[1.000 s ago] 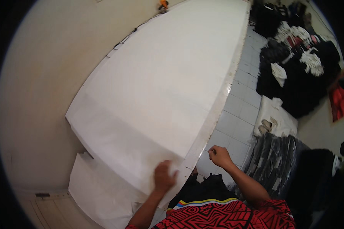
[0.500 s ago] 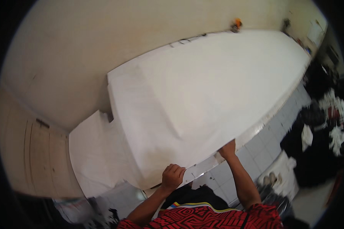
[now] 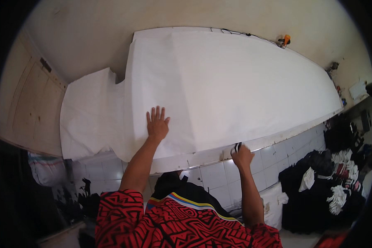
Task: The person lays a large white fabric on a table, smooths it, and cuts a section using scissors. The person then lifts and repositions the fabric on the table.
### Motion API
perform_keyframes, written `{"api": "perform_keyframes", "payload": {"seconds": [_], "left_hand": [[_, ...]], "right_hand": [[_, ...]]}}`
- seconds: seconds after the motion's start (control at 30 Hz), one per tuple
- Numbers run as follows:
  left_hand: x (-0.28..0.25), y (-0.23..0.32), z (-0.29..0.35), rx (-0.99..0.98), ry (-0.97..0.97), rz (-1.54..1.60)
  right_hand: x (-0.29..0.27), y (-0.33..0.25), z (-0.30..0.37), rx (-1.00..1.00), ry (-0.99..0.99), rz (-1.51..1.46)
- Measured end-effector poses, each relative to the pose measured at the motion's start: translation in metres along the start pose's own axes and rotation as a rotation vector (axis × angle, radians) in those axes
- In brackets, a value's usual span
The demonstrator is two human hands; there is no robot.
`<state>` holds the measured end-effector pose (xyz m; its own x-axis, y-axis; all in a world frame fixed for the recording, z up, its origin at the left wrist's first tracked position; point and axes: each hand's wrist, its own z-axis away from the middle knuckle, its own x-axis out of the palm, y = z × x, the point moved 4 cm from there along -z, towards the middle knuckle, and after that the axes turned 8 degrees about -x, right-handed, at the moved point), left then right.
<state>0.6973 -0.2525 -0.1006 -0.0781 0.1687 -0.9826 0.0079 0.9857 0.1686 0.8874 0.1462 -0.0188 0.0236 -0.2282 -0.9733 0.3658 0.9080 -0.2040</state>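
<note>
A large white sheet [image 3: 244, 87] covers the long table, with a faint crease or layer edge running down it left of the middle. My left hand [image 3: 157, 125] lies flat on the sheet's left part, fingers spread. At the table's near edge my right hand [image 3: 243, 157] is closed around a small black looped thing [image 3: 235, 148], which looks like the handles of scissors; the rest of it is hidden. The sheet's near border lies a little inside the table edge [image 3: 211, 160] beside my right hand.
A lower white-covered surface [image 3: 87, 107] adjoins on the left, by a wooden door [image 3: 33, 95]. An orange tool [image 3: 284, 39] with a black cable [image 3: 248, 34] rests along the wall. Dark and white cloth heaps [image 3: 318, 186] lie on the tiled floor at right; a white sack [image 3: 47, 168] stands at left.
My left hand has left the near edge and now presses flat further in on the sheet. The black looped thing now shows in my right hand, still by the edge. The view has shifted.
</note>
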Motion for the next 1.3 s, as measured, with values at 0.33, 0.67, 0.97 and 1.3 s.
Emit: {"api": "perform_keyframes", "payload": {"seconds": [0.33, 0.67, 0.97, 1.3], "left_hand": [[-0.006, 0.011, 0.073, 0.121, -0.034, 0.056], [-0.036, 0.071, 0.152, 0.455, 0.015, 0.715], [-0.014, 0.081, 0.167, 0.391, 0.181, 0.473], [-0.025, 0.074, 0.166, 0.358, 0.141, 0.541]], "right_hand": [[0.022, 0.026, 0.22, 0.13, -0.802, -1.26], [0.101, -0.038, 0.182, -0.189, -0.817, -1.027], [0.088, -0.084, 0.135, -0.113, -0.782, -1.162], [0.055, -0.115, 0.119, -0.129, -0.733, -1.128]]}}
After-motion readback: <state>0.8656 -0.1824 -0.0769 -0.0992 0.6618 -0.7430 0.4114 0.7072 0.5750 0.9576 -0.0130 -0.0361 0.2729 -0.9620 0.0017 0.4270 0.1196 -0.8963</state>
